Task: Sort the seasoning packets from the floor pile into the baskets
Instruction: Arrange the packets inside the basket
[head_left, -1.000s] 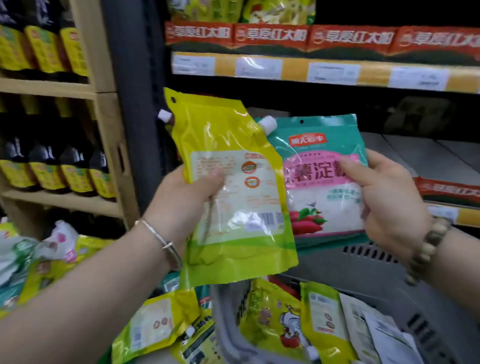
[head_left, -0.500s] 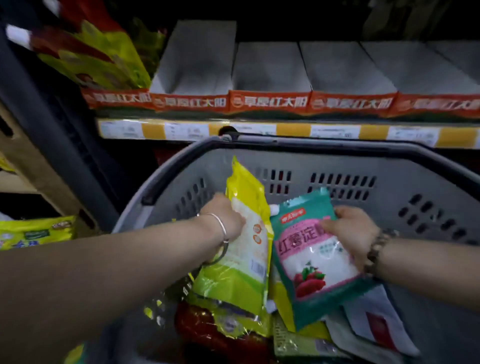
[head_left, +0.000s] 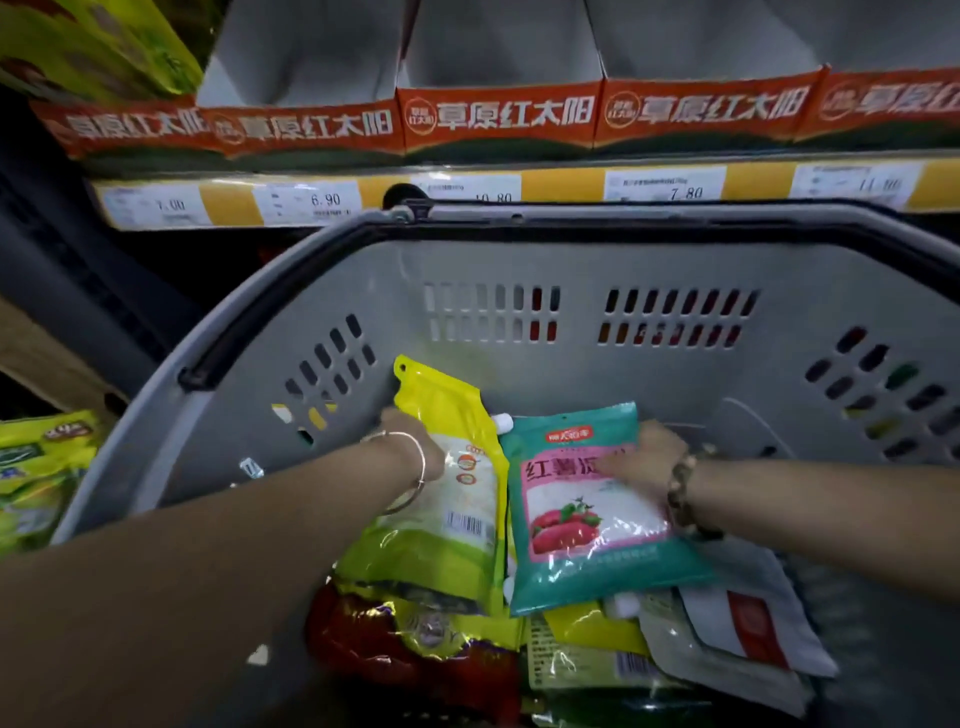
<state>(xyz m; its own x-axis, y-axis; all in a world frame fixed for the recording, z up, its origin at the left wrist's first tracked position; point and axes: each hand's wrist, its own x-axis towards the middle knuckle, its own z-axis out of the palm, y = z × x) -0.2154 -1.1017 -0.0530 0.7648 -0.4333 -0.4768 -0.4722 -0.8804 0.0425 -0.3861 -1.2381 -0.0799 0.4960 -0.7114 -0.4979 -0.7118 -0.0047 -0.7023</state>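
Both my arms reach down into a grey plastic basket (head_left: 571, 260). My left hand (head_left: 410, 441) grips a yellow-green spouted pouch (head_left: 457, 499) at its left edge. My right hand (head_left: 644, 462) holds a teal packet (head_left: 587, 519) with pink label and red produce picture, thumb across its front. The two packets sit side by side, low over several packets (head_left: 571, 654) lying in the basket bottom. The fingers behind each packet are hidden.
Behind the basket runs a shelf edge with price tags (head_left: 327, 200) and orange display cartons (head_left: 498, 114). More yellow-green packets (head_left: 36, 467) lie outside the basket at the left. A wooden shelf corner (head_left: 47, 358) shows at the left edge.
Both hands have carried the packets from chest height down into the basket, lower than half a second ago, close to the packets lying there. My view has tilted down.
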